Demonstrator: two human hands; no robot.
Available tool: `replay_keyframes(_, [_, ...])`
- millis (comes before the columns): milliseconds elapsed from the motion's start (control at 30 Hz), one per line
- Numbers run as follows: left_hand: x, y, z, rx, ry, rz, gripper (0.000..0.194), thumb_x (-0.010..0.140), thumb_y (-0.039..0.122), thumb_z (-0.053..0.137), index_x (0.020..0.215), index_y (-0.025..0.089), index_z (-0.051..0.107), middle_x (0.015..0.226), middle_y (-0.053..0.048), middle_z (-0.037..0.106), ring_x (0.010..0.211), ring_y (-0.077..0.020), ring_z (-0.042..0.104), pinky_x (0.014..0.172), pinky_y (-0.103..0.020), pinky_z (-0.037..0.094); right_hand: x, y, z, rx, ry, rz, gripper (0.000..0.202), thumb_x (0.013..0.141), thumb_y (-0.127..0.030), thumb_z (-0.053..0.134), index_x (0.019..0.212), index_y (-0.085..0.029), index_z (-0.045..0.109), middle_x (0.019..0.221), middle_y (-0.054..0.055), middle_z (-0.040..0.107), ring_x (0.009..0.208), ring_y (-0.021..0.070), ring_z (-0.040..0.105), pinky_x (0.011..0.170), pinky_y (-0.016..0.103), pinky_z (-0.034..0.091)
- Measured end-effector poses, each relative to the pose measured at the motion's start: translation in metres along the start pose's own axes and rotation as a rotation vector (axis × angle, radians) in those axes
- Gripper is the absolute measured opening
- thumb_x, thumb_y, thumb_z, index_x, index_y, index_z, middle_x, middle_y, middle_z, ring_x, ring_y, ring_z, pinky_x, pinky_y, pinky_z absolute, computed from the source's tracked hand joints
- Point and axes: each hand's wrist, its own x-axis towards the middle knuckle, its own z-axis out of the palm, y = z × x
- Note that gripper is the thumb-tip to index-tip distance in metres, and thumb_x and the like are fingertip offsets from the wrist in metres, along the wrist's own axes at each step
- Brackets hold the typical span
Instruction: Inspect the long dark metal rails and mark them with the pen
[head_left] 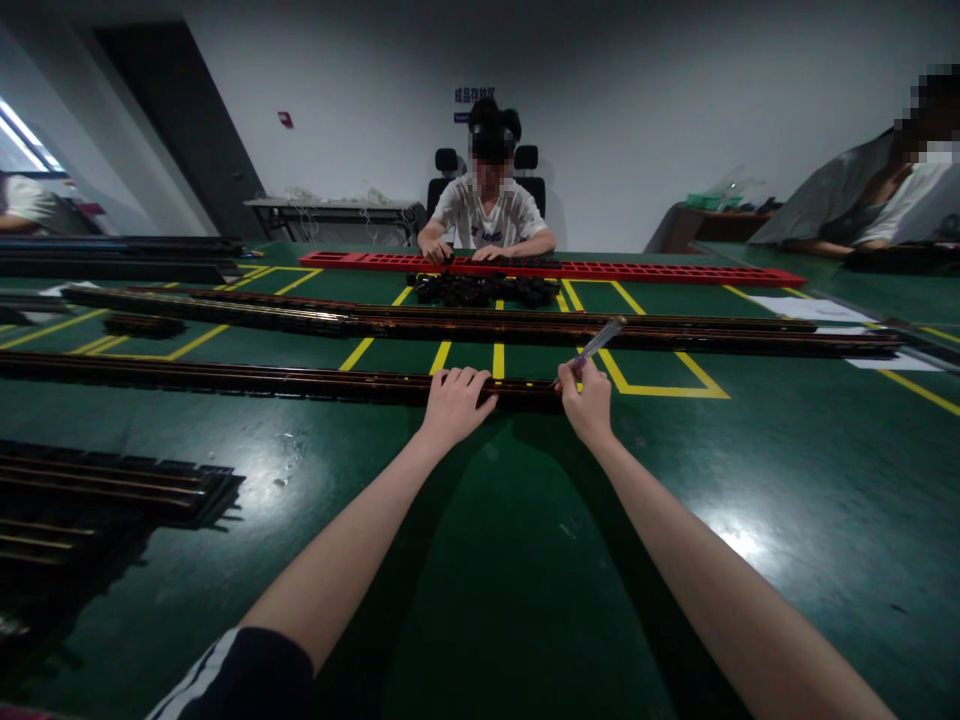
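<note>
A long black rail (315, 380) with thin copper-coloured strips lies crosswise on the green table. My left hand (456, 405) lies over it near its right end, fingers bent across the top and thumb on the near side, gripping it. My right hand (589, 402) is closed around a slim pen-like tool with a clear barrel (602, 338). Its clear end points up and to the right, while the tip points down at the rail's right end. Whether the tip touches the rail I cannot tell.
More black rails (450, 322) lie beyond, with others stacked (112, 490) at the near left. Across the green table (750, 470), a person (491, 212) works at a long red tray (660, 272) beside a heap of black parts (487, 289). White papers (810, 308) lie at right.
</note>
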Motion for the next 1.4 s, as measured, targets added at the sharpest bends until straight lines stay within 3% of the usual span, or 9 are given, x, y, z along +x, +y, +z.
replay_keyframes(333, [-0.0004,0.0006,-0.0001,-0.002,0.004,0.001,0.04,0.095,0.04,0.043,0.124,0.018,0.059,0.122,-0.012,0.065,0.114,-0.0285,0.058,0.103,-0.049,0.039,-0.0002,-0.0008,-0.0006,0.026,0.006,-0.004,0.04,0.093,-0.057,0.039,0.075,-0.023,0.049,0.066,0.004,0.061,0.065,0.0225,0.06,0.07,0.042,0.048])
replay_keyframes(1067, [-0.0001,-0.0003,0.0003,-0.012,0.007,0.006,0.04,0.094,0.04,0.044,0.125,0.018,0.059,0.123,-0.012,0.065,0.115,-0.0286,0.058,0.103,-0.05,0.039,-0.0008,0.0002,0.0004,-0.045,0.046,-0.027,0.038,0.094,-0.053,0.039,0.073,-0.023,0.048,0.066,0.004,0.06,0.068,0.0233,0.058,0.074,0.042,0.044])
replay_keyframes(1400, [-0.0003,0.0002,0.0007,-0.019,0.01,0.006,0.039,0.094,0.039,0.044,0.125,0.021,0.059,0.122,-0.011,0.065,0.114,-0.0293,0.058,0.104,-0.052,0.038,-0.0019,0.0019,0.0016,-0.03,0.043,-0.022,0.043,0.093,-0.06,0.036,0.074,-0.024,0.049,0.067,0.004,0.06,0.067,0.0227,0.058,0.073,0.042,0.045])
